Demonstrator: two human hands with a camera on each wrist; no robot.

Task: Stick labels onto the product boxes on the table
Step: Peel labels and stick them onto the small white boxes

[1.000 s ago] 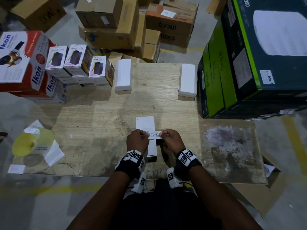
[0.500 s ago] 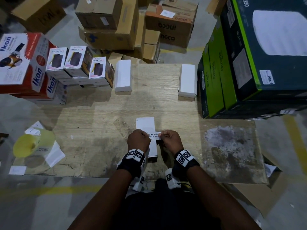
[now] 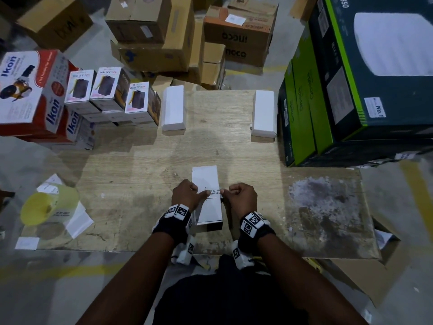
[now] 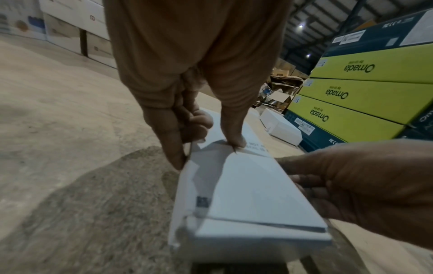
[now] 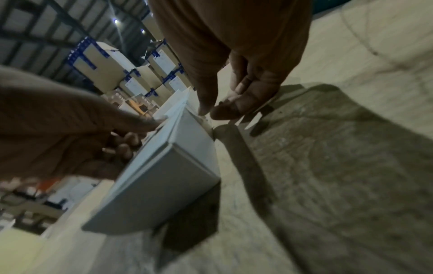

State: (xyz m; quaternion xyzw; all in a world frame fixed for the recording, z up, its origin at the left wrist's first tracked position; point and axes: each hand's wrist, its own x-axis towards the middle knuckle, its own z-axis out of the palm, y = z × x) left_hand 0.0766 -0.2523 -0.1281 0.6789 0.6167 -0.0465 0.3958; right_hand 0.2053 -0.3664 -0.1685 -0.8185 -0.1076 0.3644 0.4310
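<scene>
A plain white product box (image 3: 206, 181) lies lengthwise on the wooden table (image 3: 246, 151), right in front of me. A white label (image 3: 215, 194) with black print runs across its top. My left hand (image 3: 199, 194) holds the label's left end against the box, thumb on top and forefinger down the left side (image 4: 206, 148). My right hand (image 3: 228, 192) pinches the label's right end between thumb and forefinger at the box's right edge (image 5: 207, 114). The right wrist view is blurred.
Two more white boxes (image 3: 174, 107) (image 3: 263, 116) lie at the table's far edge. Halley boxes (image 3: 140, 104) and red Ikon boxes (image 3: 28, 90) stand at the back left, tall green cartons (image 3: 304, 113) on the right. A yellow roll (image 3: 46, 205) and loose paper slips (image 3: 77, 219) sit at the left.
The label, held stretched between both hands over the box, has come down onto its top. My left thumb now reaches over and presses the left end down.
</scene>
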